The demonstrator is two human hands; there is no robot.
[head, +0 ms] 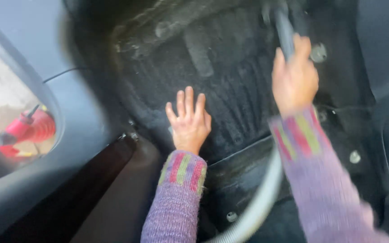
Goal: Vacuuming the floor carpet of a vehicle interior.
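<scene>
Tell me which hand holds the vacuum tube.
The right hand grips the grey vacuum tube; the left hand lies flat, fingers spread, on the dark carpet.

The vacuum nozzle [285,31] tip blurs into darkness beyond the right hand [295,78].

The left hand [189,120] lies flat, palm down, fingers spread and pointing away from the body, the wrist straight. Its forearm, in a purple knitted sleeve with a striped cuff, runs up from the bottom edge. The right hand [295,77] is farther forward and higher than the left, blurred, its fingers curled in a closed fist-like grip. The right forearm, in the same sleeve, slants in from the lower right.
</scene>
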